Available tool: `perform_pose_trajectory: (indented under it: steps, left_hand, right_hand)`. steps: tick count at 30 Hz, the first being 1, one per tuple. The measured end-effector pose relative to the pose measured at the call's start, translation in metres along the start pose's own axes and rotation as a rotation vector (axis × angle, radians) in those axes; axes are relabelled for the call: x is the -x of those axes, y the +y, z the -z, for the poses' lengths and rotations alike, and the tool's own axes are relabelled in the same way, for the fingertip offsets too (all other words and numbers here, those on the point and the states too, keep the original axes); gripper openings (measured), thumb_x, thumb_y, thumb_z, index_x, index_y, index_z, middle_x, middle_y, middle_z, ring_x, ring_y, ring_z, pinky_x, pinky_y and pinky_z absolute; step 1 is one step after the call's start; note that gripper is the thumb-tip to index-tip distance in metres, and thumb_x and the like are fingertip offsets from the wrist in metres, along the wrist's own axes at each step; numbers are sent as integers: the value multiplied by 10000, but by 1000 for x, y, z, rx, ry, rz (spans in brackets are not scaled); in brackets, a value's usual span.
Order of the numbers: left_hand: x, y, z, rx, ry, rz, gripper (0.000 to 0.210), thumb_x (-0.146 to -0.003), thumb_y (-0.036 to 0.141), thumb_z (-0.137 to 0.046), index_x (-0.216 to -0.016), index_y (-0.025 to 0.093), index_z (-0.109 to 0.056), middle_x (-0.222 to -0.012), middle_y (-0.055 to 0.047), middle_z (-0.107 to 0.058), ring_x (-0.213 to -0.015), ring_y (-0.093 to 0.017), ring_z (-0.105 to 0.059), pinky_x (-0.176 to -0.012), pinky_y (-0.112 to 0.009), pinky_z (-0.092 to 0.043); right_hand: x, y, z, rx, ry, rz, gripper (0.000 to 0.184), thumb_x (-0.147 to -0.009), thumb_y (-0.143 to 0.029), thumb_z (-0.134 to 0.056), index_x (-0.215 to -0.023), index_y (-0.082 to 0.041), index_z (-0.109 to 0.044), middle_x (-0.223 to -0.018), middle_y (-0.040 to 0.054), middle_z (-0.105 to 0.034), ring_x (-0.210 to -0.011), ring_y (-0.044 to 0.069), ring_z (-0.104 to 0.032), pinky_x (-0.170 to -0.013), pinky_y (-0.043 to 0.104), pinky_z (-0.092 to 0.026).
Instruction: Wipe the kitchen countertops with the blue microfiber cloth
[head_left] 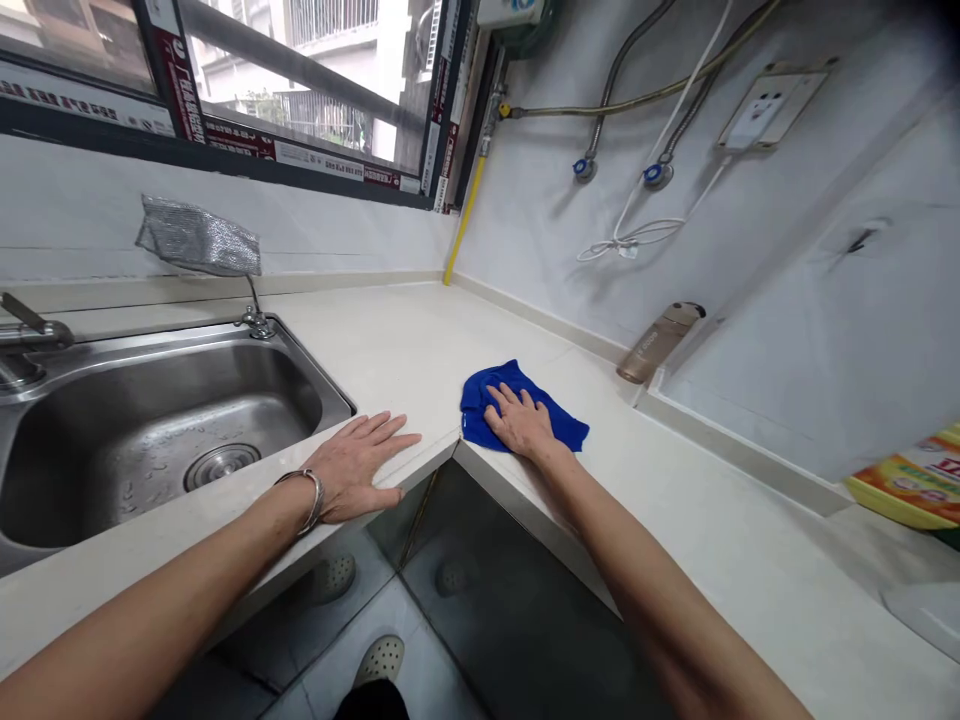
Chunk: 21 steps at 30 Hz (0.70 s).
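A blue cloth (559,418) lies crumpled on the white countertop (390,330), close to its inner corner. My right hand (521,420) rests palm down on the cloth, pressing it with fingers spread and slightly bent; it does not grip the fabric. On the counter's front edge, between the sink and the corner, my left hand (356,465) lies flat with its fingers stretched apart, holding nothing. A silver bracelet (311,495) circles the left wrist.
At left is a steel sink (255,365) with a faucet (30,340) and a small spout wrapped in silver foil (199,240). A brown bottle (656,345) leans against the right wall. A yellow package (911,480) lies at far right. Hoses and a white cable (637,238) hang on the wall.
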<state>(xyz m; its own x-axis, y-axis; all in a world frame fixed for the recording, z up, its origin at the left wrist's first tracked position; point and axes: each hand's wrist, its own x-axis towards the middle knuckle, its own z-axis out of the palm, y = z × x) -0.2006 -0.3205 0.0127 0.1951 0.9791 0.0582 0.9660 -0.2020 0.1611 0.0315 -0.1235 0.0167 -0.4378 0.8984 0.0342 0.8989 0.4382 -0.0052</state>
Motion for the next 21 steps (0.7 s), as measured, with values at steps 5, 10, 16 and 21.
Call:
perform_pose_trajectory:
  steps: [5, 10, 16, 21]
  left_hand:
    - [2, 8, 10, 10, -55, 33, 781, -825, 515, -584, -1536, 327, -323, -1661, -41, -175, -1529, -291, -140, -1242, -513, -148]
    - [3, 9, 13, 19, -82, 38, 795, -827, 538, -562, -1547, 329, -297, -1668, -39, -136, -1536, -280, -103, -1247, -503, -119]
    - [2, 5, 8, 24, -64, 22, 786, -834, 549, -558, -1543, 313, -315, -1664, -54, -156, -1534, -287, -108, -1248, -502, -113]
    - [1, 2, 5, 29, -34, -2, 772, -835, 537, -569, -1534, 316, -330, -1658, -57, -167, -1527, -309, -139, -1237, -535, -140]
  right_hand:
    - [24, -12, -1, -17, 42, 82, 571, -1001, -431, -253, -1561, -331, -304, -1632, -46, -225, -1494, 327, -200, -1186, 575, -242]
    - [57, 2, -7, 21, 85, 150, 542, -1019, -432, -244, -1548, -347, -328, -1614, -77, -264, -1491, 290, -228, -1191, 538, -269]
    - [111, 42, -12, 85, 135, 218, 542, -1031, -428, -220, -1541, -304, -353, -1609, -49, -286, -1484, 268, -255, -1182, 504, -313]
    - [155, 85, -16, 70, 182, 234, 537, -1029, -431, -220, -1521, -300, -393, -1591, -22, -332, -1477, 256, -279, -1181, 515, -328]
